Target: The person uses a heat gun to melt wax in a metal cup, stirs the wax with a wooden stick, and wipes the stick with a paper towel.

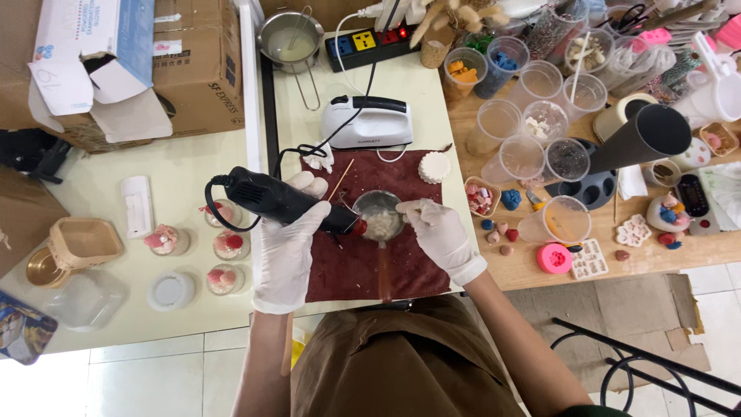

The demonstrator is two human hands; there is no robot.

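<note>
Left hand (289,235), white disposable glove: fingers wrapped round the body of a black corded heat gun (289,202), held level with its red-tipped nozzle aimed right, at the rim of a small steel melting pot (380,216).

Right hand (438,230), white disposable glove: fingertips closed on the right edge of the pot; whether they pinch a small tool there cannot be told.

Small steel melting pot: sits between the two hands on a dark red cloth mat (370,262), pale crumbly matter inside, its long handle running toward the person.

Dark red cloth mat: lies across the seam of a cream worktop (185,177) and a wooden table (525,266). A thin wooden stick (341,179) lies on it near the heat gun; a white fluted round mould (434,167) rests at its upper right corner.

White electric hand mixer (367,123): just beyond the mat, lying on its side.

Steel saucepan with pale liquid (290,38) and black power strip (369,45): at the far edge.

Small glass jars with pink and red fillings (224,247): clustered left of the left hand, beside a white round lid (171,291).

Clear plastic cups (532,116): many, right of the mat, some holding coloured pieces; pink round mould (553,258) nearer the edge.

Cardboard box (185,69): upper left.
</note>
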